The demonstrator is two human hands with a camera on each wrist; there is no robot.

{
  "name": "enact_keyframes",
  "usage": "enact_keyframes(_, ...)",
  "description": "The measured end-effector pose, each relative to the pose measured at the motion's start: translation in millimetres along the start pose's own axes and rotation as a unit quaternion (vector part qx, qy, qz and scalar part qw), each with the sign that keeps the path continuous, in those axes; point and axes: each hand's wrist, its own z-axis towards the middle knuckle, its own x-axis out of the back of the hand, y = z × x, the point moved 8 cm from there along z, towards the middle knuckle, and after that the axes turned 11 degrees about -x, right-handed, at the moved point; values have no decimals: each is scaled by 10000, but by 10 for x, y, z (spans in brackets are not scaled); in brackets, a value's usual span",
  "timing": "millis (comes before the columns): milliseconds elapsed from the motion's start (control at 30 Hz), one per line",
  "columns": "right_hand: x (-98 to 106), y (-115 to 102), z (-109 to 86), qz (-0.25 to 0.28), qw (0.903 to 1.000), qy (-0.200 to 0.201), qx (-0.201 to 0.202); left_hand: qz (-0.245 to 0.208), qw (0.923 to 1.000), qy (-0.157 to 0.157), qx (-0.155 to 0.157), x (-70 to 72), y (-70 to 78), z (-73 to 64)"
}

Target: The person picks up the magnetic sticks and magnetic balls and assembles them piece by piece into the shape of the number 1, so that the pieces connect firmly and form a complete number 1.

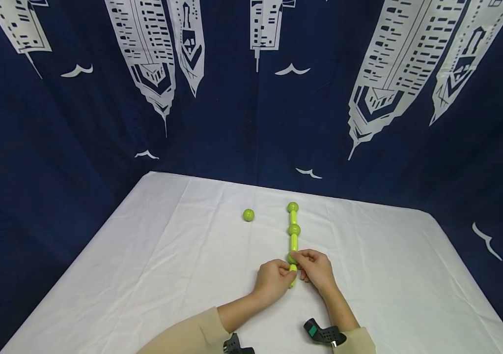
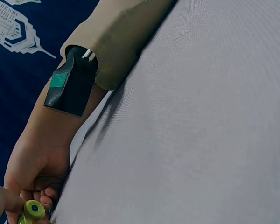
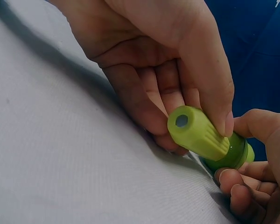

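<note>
A line of lime-green balls and rods runs up the white table. My left hand [image 1: 273,281] pinches the nearest rod [image 3: 196,133], whose free end shows a round grey spot. Just beyond, my right hand [image 1: 317,269] grips the ball [image 3: 233,153] that this rod meets, thumb and fingers on either side. Past it come a rod [image 1: 293,242], a middle ball [image 1: 294,229], another rod [image 1: 293,217] and the far ball [image 1: 293,207]. In the left wrist view, fingers partly cover the near rod's end [image 2: 34,209].
A loose green ball [image 1: 248,215] lies left of the line's far end. White cloth covers the table [image 1: 181,265]. A dark blue curtain [image 1: 234,128] with white building prints hangs behind it. Each wrist wears a black device [image 1: 322,333].
</note>
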Motion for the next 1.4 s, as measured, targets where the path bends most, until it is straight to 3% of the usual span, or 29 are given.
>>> enact_keyframes(567,1,-7,-1,-6,10000,-51,-4,-84,9999,7,55,-40,-36,40)
enact_keyframes(667,2,-6,3,-22,10000,-32,-2,-58,9999,-12,111,-56,-86,57)
enact_keyframes(1133,-2,3,17,83,10000,-45,-24,250,9997,75,-18,-6,-65,133)
enact_keyframes(1400,-4,-6,5,105,9999,-36,-21,207,9998,4,34,-9,-71,163)
